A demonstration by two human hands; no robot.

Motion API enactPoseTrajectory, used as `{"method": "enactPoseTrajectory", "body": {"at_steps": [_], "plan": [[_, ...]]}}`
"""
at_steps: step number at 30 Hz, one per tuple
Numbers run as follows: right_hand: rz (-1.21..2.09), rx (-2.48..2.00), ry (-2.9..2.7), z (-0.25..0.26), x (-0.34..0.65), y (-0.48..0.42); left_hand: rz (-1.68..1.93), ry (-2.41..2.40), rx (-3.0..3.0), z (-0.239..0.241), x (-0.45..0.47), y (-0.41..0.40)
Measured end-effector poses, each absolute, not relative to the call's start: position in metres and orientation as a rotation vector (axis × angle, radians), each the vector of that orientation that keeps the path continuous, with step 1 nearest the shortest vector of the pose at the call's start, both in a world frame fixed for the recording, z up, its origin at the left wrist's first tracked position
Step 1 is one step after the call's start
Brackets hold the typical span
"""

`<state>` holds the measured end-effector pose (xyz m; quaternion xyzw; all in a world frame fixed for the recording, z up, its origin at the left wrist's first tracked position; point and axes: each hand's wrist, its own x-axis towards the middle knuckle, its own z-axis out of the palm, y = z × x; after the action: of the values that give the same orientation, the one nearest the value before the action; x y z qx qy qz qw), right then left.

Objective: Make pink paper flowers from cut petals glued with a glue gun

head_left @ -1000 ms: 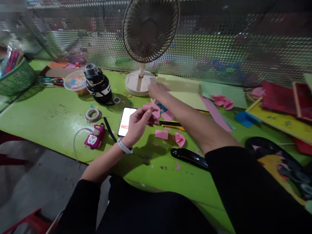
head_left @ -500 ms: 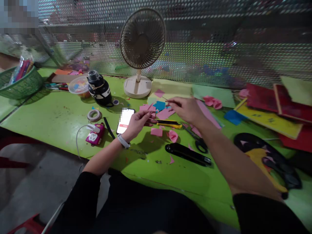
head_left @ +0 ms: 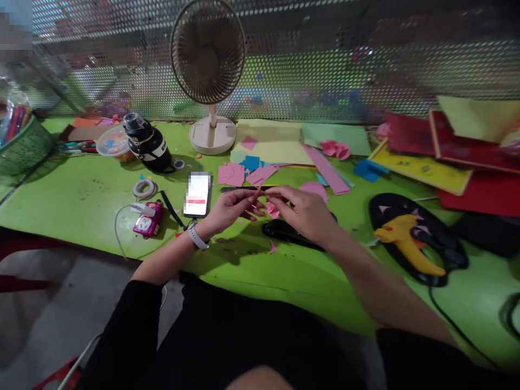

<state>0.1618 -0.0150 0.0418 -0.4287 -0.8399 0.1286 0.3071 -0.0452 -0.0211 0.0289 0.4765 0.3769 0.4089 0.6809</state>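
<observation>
My left hand [head_left: 229, 208], with a white watch on its wrist, and my right hand [head_left: 304, 210] meet over the green table [head_left: 81, 195]. Both are pinched on a thin stick [head_left: 258, 190] that runs between their fingertips. A small folded pink paper [head_left: 271, 209] shows just under the fingers; whether a hand holds it is unclear. A black stapler-like tool [head_left: 280, 233] lies under my right hand. A lit phone [head_left: 197, 193] lies just left of my left hand.
Pink paper squares [head_left: 231, 174] and a blue scrap [head_left: 249, 162] lie behind the hands, near a fan [head_left: 209, 81]. At left are a black bottle [head_left: 147, 142], a tape roll [head_left: 144, 189] and a pink charger [head_left: 147, 223]. A yellow glue gun [head_left: 400, 244] lies at right.
My right hand drew back from the fan's base with a thin stick and came to my left hand, which now also pinches the stick. The view shifted to the right.
</observation>
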Motion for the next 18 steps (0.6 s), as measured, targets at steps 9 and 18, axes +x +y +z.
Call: {"method": "enactPoseTrajectory", "body": {"at_steps": [9, 18], "plan": [[0.135, -1.009, -2.265, 0.039, 0.162, -0.018, 0.911, 0.810, 1.079, 0.027, -0.050, -0.022], [0.121, -0.979, -2.365, 0.035, 0.166, -0.017, 0.849, 0.741, 1.002, 0.020, -0.047, -0.020]]}}
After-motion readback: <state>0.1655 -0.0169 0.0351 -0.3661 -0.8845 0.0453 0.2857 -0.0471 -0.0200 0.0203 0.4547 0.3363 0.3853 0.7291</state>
